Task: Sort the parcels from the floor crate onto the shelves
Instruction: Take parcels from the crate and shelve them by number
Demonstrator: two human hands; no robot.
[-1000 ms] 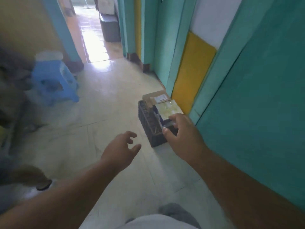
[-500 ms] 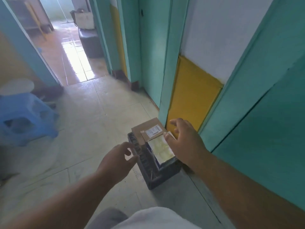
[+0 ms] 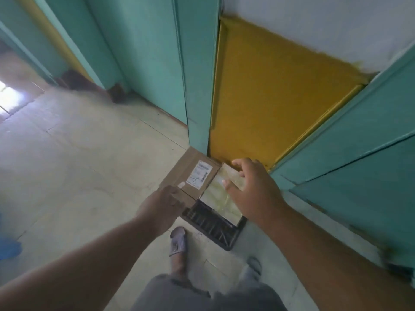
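Observation:
A black floor crate [image 3: 213, 226] stands against the wall at the foot of a yellow panel. On top lies a brown cardboard parcel [image 3: 190, 163] with a white label, and beside it a pale, shiny wrapped parcel [image 3: 219, 196]. My left hand [image 3: 160, 206] is at the cardboard parcel's near corner with its fingers bent out of sight behind the knuckles, so a grip does not show. My right hand [image 3: 253, 190] is spread over the pale parcel, fingers and thumb apart, holding nothing.
Teal door frames and a yellow wall panel [image 3: 269, 97] rise right behind the crate. My sandalled feet [image 3: 178, 242] stand just short of it on the pale tiled floor. A blue stool's edge [image 3: 9, 249] shows at far left.
I have stepped closer and look more steeply down. My left hand has moved forward to the cardboard parcel's corner. My right hand has stayed over the pale parcel with its fingers spread wider.

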